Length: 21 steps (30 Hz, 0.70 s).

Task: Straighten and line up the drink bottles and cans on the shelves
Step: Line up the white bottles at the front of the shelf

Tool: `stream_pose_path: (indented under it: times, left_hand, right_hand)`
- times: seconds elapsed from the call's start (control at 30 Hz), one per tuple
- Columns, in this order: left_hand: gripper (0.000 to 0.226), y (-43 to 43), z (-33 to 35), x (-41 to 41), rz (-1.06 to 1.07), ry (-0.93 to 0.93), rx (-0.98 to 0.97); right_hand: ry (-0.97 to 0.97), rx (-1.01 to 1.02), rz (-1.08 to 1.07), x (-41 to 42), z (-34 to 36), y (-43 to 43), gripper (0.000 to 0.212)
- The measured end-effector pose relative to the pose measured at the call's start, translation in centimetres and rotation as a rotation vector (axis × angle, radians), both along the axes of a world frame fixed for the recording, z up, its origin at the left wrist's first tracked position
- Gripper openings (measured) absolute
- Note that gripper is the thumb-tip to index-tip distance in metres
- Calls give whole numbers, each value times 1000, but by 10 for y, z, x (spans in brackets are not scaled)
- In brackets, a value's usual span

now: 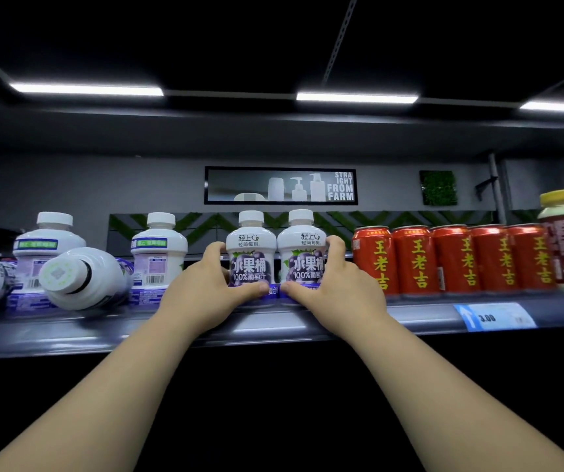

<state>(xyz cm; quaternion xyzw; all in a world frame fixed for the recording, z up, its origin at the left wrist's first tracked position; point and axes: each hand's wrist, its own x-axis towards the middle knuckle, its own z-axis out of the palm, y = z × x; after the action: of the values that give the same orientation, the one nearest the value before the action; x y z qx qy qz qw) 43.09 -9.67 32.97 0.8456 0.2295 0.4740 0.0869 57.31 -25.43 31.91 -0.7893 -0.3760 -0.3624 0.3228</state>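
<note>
Juice bottles (250,245) stand upright, facing forward, held by left grip (205,287) and right grip (338,287).

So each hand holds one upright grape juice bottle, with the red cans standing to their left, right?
Not quite: the head view shows the red cans standing to their right. The left hand does hold one upright grape juice bottle, and the right hand the other bottle.

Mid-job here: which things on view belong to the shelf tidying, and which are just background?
Job: two white plastic grape-juice bottles gripped by left hand and right hand; tipped white plastic bottle; red drink cans; yellow-capped bottles.
Background: blue price tag; framed wall sign; green plant panel.
</note>
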Motion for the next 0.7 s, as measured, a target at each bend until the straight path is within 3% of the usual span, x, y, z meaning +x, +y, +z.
stream_pose_path:
  times: [0.27,0.4,0.5,0.7]
  left_hand:
    - [90,-10,-4,-4,82,1,73]
    - [86,-10,-4,-3,37,-2,6]
    - [96,-10,-3,-5,2,-8,-57]
    - [92,-13,-5,-7,21,30,-3]
  right_hand:
    - [34,91,60,0,-7,-1,90]
    - [49,94,100,2,-6,-3,87]
    - [49,90,125,4,-6,-4,84]
    - [47,69,140,8,-7,-4,90]
